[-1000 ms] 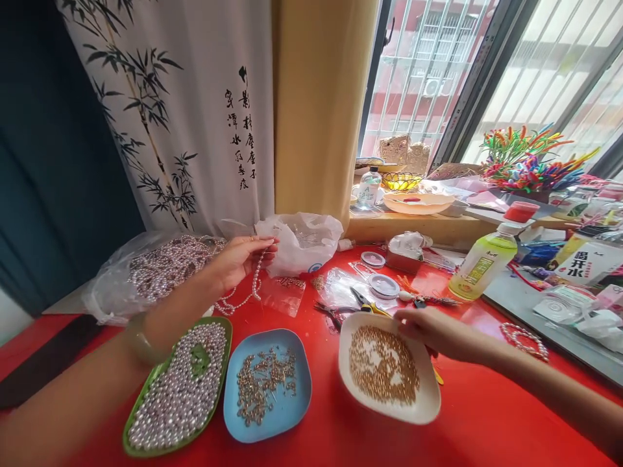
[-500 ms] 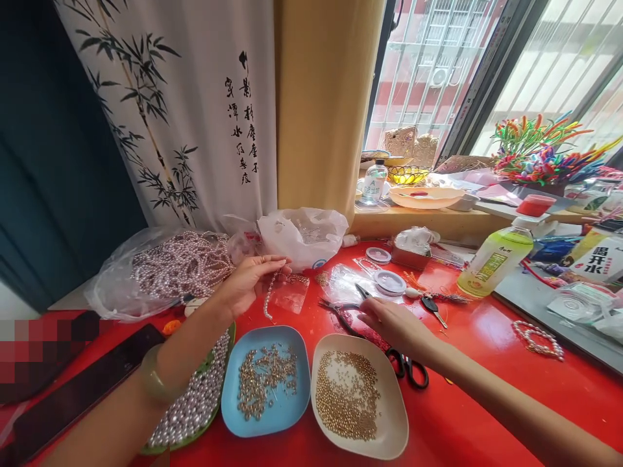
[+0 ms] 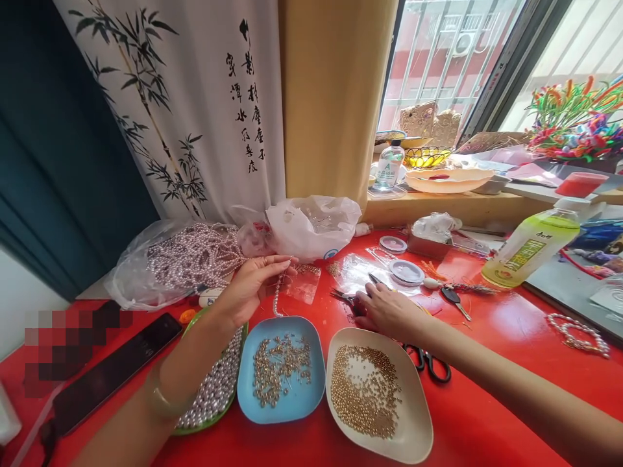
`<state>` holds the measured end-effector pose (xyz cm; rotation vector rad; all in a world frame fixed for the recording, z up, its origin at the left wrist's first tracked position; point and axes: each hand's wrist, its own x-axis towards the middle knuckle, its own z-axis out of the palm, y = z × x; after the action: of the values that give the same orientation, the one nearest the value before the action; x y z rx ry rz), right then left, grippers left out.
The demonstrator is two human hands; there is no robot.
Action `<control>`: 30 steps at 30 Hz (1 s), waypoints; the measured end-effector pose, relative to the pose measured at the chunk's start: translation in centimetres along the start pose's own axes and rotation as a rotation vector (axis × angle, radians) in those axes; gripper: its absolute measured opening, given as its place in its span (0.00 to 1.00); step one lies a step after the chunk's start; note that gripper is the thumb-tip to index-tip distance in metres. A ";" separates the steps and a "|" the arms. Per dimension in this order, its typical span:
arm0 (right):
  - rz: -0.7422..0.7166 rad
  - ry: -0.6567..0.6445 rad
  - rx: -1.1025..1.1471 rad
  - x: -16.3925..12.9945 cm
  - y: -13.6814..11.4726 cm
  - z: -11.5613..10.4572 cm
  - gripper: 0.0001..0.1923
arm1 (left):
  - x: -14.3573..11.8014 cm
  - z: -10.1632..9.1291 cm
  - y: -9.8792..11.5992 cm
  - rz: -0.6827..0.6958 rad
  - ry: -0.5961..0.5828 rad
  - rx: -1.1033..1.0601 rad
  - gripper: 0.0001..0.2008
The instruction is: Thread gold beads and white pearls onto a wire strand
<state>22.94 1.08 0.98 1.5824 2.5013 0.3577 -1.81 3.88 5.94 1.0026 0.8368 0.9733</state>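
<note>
My left hand [image 3: 248, 288] is raised over the middle of the table, thumb and fingertips pinched together. From the pinch hangs a short bead strand [image 3: 276, 295] of small pale pearls, its lower end near the blue tray [image 3: 248, 405]. My right hand [image 3: 384, 309] is low over the tools, fingers curled round dark-handled pliers [image 3: 374, 279]; the grip itself is mostly hidden. A second pair of pliers [image 3: 343, 296] lies at its fingertips. The blue tray has loose beads and thin pins, while the cream tray [image 3: 421, 425] has small gold beads.
A green dish [image 3: 204, 425] of pearls sits under my left forearm, beside a phone [image 3: 117, 373]. Bagged pearl strands [image 3: 195, 256] and a white plastic bag [image 3: 311, 227] stand behind. Scissors [image 3: 438, 368], a key [image 3: 455, 301], a drink bottle [image 3: 530, 250] and a bracelet [image 3: 577, 334] are to the right.
The view has shifted, so most things appear further right. My right hand has lowered onto the tools, its fingers curling more beside the second pliers. My left hand still pinches the strand.
</note>
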 end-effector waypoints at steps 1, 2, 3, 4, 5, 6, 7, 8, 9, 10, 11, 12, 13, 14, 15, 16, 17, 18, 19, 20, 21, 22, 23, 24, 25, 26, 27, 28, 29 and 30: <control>-0.015 0.003 0.008 0.1 0.2 0.2 0.17 | 0.0 -0.1 -0.1 -0.004 -0.003 0.003 0.09; -0.021 0.005 0.032 0.4 0.4 0.4 0.16 | 0.1 -0.1 -0.1 -0.008 -0.006 0.006 0.09; -0.021 0.010 0.066 0.7 0.6 0.7 0.15 | 0.1 -0.2 -0.2 -0.012 -0.009 0.008 0.09; -0.016 0.017 0.104 1.0 0.8 0.9 0.13 | 0.1 -0.2 -0.3 -0.013 -0.010 0.009 0.09; -0.005 0.026 0.139 1.4 1.0 1.2 0.12 | 0.1 -0.2 -0.4 -0.012 -0.010 0.009 0.09; 0.011 0.035 0.168 1.7 1.2 1.5 0.10 | 0.0 -0.2 -0.5 -0.012 -0.007 0.008 0.10; 0.031 0.047 0.190 1.9 1.5 1.7 0.09 | 0.0 -0.1 -0.6 -0.013 -0.004 0.007 0.10; 0.055 0.059 0.210 2.0 1.7 1.9 0.09 | 0.0 -0.1 -0.7 -0.017 0.000 0.006 0.10; 0.083 0.073 0.236 2.1 2.0 2.1 0.09 | 0.0 0.0 -0.8 -0.022 0.003 0.003 0.09; 0.111 0.089 0.266 2.1 2.2 2.3 0.10 | 0.0 0.1 -0.8 -0.027 0.005 0.000 0.09; 0.138 0.107 0.298 2.0 2.5 2.5 0.11 | 0.0 0.1 -0.9 -0.031 0.004 -0.003 0.09; 0.162 0.125 0.333 1.9 2.8 2.6 0.11 | 0.0 0.2 -1.0 -0.035 -0.001 -0.003 0.09; 0.183 0.143 0.366 1.7 3.0 2.8 0.12 | 0.0 0.2 -1.1 -0.037 -0.008 -0.003 0.09; 0.199 0.157 0.389 1.6 3.2 2.9 0.14 | 0.1 0.3 -1.2 -0.038 -0.013 -0.004 0.09; 0.215 0.174 0.424 1.4 3.4 3.0 0.16 | 0.1 0.3 -1.3 -0.039 -0.016 -0.006 0.09; 0.235 0.194 0.482 1.3 3.6 2.9 0.18 | 0.1 0.4 -1.3 -0.043 -0.018 -0.009 0.09; 0.262 0.216 0.567 1.2 3.8 2.8 0.20 | 0.2 0.4 -1.4 -0.046 -0.016 -0.015 0.09; 0.300 0.240 0.676 1.2 3.9 2.6 0.20 | 0.1 0.5 -1.4 -0.047 -0.015 -0.023 0.09; 0.343 0.263 0.803 1.1 3.9 2.2 0.21 | 0.1 0.6 -1.4 -0.047 -0.012 -0.030 0.09; 0.382 0.285 0.936 1.1 3.8 1.7 0.21 | 0.0 0.7 -1.4 -0.044 -0.012 -0.035 0.08; 0.407 0.308 1.054 1.0 3.6 1.1 0.21 | -0.1 0.8 -1.4 -0.038 -0.013 -0.039 0.08; 0.397 0.327 1.153 1.0 3.3 0.4 0.21 | -0.2 0.9 -1.4 -0.032 -0.012 -0.040 0.08; 0.365 0.351 1.243 0.9 2.8 -0.4 0.20 | -0.3 0.9 -1.5 -0.025 -0.008 -0.037 0.08; 0.312 0.373 1.331 0.8 2.2 -1.1 0.19 | -0.4 1.0 -1.5 -0.021 -0.006 -0.030 0.09; 0.263 0.368 1.423 0.7 1.4 -1.9 0.19 | -0.5 1.1 -1.5 -0.016 -0.005 -0.022 0.09; 0.224 0.334 1.508 0.5 0.5 -2.7 0.19 | -0.7 1.2 -1.5 -0.013 -0.008 -0.012 0.09; 0.199 0.306 1.577 0.2 -0.4 -3.4 0.18 | -0.8 1.2 -1.4 -0.008 -0.013 -0.001 0.09; 0.173 0.256 1.602 -0.1 -1.2 -4.0 0.18 | -1.0 1.3 -1.4 0.000 -0.021 0.007 0.09; 0.153 0.196 1.578 -0.5 -2.1 -4.5 0.16 | -1.1 1.4 -1.4 0.009 -0.029 0.013 0.09; 0.146 0.156 1.532 -0.9 -2.8 -4.9 0.15 | -1.3 1.4 -1.4 0.015 -0.036 0.019 0.09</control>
<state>19.62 -1.43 4.93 2.0285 2.7513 -1.9018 -0.59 2.00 5.27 1.0414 0.8110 0.9586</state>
